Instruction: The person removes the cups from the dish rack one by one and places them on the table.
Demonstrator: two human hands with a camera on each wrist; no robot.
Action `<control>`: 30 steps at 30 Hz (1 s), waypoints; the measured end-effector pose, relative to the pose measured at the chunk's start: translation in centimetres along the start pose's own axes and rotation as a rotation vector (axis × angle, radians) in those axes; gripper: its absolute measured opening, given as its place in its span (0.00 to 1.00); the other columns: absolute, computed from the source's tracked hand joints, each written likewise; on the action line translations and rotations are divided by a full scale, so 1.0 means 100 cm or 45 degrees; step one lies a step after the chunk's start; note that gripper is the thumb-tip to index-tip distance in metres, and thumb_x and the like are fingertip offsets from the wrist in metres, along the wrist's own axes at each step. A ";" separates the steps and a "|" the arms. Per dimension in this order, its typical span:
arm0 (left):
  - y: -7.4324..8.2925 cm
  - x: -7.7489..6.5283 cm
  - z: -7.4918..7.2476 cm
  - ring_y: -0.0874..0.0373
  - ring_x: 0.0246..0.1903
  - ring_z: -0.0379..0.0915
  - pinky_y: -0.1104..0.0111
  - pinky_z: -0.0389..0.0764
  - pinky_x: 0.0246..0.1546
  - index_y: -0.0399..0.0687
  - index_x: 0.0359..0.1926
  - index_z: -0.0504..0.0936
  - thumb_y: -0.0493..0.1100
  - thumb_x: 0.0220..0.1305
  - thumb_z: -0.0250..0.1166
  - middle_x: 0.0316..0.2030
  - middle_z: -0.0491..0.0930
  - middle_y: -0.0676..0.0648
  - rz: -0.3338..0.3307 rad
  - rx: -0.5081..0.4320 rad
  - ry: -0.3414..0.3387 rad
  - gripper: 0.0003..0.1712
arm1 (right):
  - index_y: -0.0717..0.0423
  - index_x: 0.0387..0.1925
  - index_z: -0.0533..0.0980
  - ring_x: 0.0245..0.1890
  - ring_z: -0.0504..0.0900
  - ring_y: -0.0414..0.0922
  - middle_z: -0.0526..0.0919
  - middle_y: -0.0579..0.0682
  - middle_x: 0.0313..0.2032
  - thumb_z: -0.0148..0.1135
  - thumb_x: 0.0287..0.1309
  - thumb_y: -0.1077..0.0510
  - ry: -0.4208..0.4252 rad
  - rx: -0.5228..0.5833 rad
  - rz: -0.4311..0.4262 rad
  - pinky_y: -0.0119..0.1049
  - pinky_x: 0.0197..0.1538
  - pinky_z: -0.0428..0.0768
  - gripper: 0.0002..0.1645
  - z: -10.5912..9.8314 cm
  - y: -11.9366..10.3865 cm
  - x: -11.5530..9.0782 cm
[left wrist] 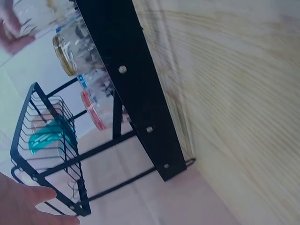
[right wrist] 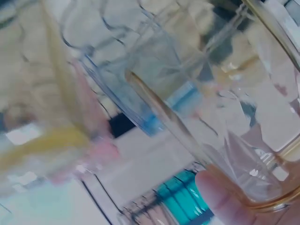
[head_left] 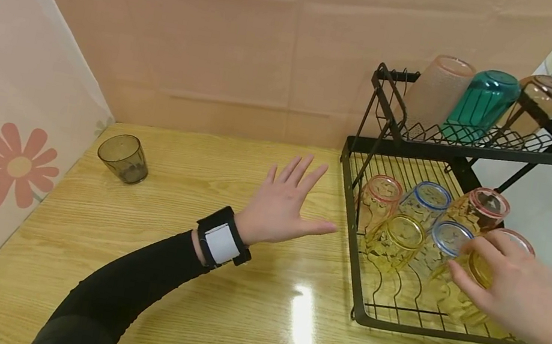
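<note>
Backdrop: creased peach sheeting along the far side.
Table: yellowish wood grain, shiny on the near side.
Black rack: two tiers, on the table's right.
Upper tier: three tumblers in place, left to right frosted pink, green and amber.
Lower tier: six glasses with coloured rims besides the gripped one; the pink-rimmed glass at right is partly behind the fingers.
Right hand: at the near right of the lower tier, thumb and fingers curled about a yellow glass; whether the wires bear its weight, I cannot tell.
Left hand: well apart from the other, fingers spread, holding nothing, above the table left of the rack.
Smoky tumbler: far left on the table, mouth up, neither hand near it.
Progress: nine glasses sit in the rack untouched, by my judgement; handling of the yellow one looks unfinished, and whether it is going in or coming out is unclear.
Outside the rack: only the smoky tumbler shows; whether it is left to handle, I cannot say.
</note>
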State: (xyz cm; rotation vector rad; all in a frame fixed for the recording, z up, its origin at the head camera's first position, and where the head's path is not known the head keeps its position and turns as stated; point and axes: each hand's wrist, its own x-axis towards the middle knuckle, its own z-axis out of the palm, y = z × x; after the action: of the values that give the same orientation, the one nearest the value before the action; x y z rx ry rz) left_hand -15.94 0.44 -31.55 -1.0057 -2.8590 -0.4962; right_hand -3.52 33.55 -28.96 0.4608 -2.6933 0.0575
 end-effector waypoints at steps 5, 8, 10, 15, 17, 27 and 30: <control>0.016 0.007 0.006 0.50 0.74 0.29 0.43 0.38 0.68 0.59 0.78 0.42 0.83 0.53 0.49 0.76 0.37 0.46 0.040 -0.010 -0.033 0.60 | 0.56 0.34 0.77 0.17 0.71 0.46 0.76 0.56 0.33 0.64 0.56 0.43 0.007 -0.029 0.000 0.35 0.12 0.62 0.20 -0.017 -0.005 0.013; 0.026 0.010 0.010 0.51 0.74 0.28 0.44 0.37 0.68 0.60 0.78 0.40 0.83 0.53 0.49 0.76 0.35 0.47 0.063 -0.016 -0.047 0.60 | 0.56 0.35 0.77 0.15 0.67 0.42 0.76 0.55 0.34 0.64 0.57 0.45 0.017 -0.019 -0.004 0.33 0.13 0.58 0.18 -0.024 -0.008 0.021; 0.032 0.012 0.012 0.51 0.74 0.27 0.45 0.35 0.68 0.61 0.78 0.39 0.82 0.54 0.49 0.76 0.33 0.47 0.074 -0.042 -0.048 0.60 | 0.56 0.36 0.77 0.15 0.65 0.41 0.76 0.55 0.36 0.64 0.57 0.47 0.031 0.012 0.002 0.33 0.13 0.58 0.16 -0.026 -0.011 0.026; 0.044 0.014 0.017 0.51 0.74 0.30 0.46 0.35 0.68 0.61 0.78 0.40 0.80 0.56 0.52 0.76 0.33 0.48 0.054 -0.161 -0.067 0.58 | 0.56 0.36 0.77 0.22 0.69 0.43 0.76 0.52 0.38 0.63 0.57 0.52 0.093 0.150 0.047 0.35 0.18 0.65 0.11 -0.023 -0.021 0.037; 0.046 0.013 0.018 0.50 0.74 0.33 0.46 0.38 0.68 0.60 0.78 0.41 0.78 0.57 0.53 0.76 0.35 0.48 0.026 -0.239 -0.070 0.57 | 0.57 0.38 0.77 0.28 0.71 0.45 0.75 0.51 0.38 0.61 0.59 0.55 0.100 0.233 0.063 0.37 0.24 0.69 0.09 -0.018 -0.026 0.043; 0.033 0.007 0.020 0.52 0.72 0.43 0.49 0.51 0.67 0.55 0.77 0.45 0.71 0.63 0.55 0.75 0.45 0.48 -0.092 -0.935 0.016 0.51 | 0.62 0.48 0.73 0.41 0.71 0.48 0.75 0.56 0.45 0.48 0.72 0.55 0.006 0.749 0.228 0.43 0.41 0.65 0.15 0.009 -0.060 0.078; 0.026 0.004 0.017 0.51 0.72 0.43 0.47 0.52 0.66 0.55 0.77 0.45 0.73 0.63 0.51 0.75 0.46 0.47 -0.172 -1.167 0.003 0.51 | 0.62 0.50 0.71 0.40 0.70 0.49 0.75 0.56 0.46 0.45 0.74 0.51 -0.046 0.864 0.284 0.44 0.41 0.66 0.19 0.016 -0.069 0.088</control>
State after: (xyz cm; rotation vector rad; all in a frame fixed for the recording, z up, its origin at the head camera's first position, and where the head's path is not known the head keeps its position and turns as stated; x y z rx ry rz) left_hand -14.60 3.12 -32.38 -0.8453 -2.6690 -1.9064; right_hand -9.46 24.13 -27.11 0.3432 -2.6905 1.0519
